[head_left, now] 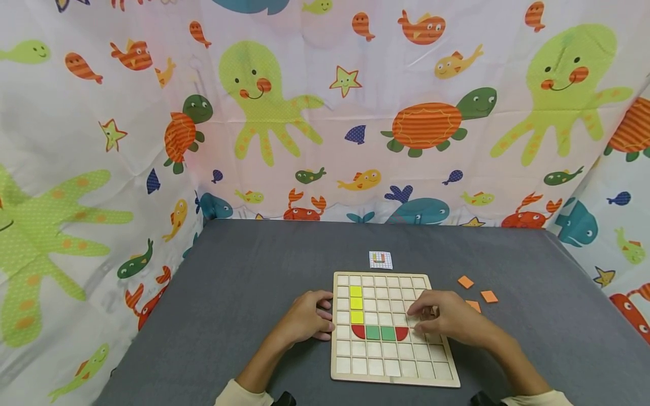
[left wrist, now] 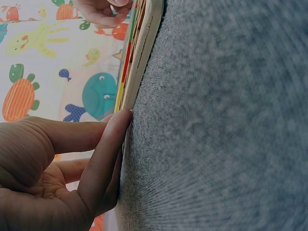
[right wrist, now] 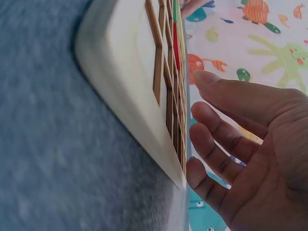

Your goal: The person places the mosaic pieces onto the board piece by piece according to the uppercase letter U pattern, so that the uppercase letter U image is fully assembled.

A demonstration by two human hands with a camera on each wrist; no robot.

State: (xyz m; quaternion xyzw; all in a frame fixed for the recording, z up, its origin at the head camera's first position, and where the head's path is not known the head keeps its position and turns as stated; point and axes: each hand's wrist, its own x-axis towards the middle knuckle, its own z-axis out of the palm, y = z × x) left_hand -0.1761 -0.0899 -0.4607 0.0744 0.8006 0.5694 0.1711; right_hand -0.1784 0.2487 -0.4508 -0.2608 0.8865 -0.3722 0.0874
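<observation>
**Board's pinned from the left, right side is tight**

Left hand (head_left: 304, 318) presses its loosely curled fingers against the left edge of the square wooden grid board (head_left: 391, 361) on the grey bench (head_left: 244, 282), gripping nothing. Right hand (head_left: 447, 322) hovers over the board's right cells, beside the red quarter tile (head_left: 402, 334); whether it pinches anything, I can't tell. A sideways nudge could pop the seated tiles out. Spare orange tiles (head_left: 477, 296) sit just right of the board, with open room above it.
</observation>
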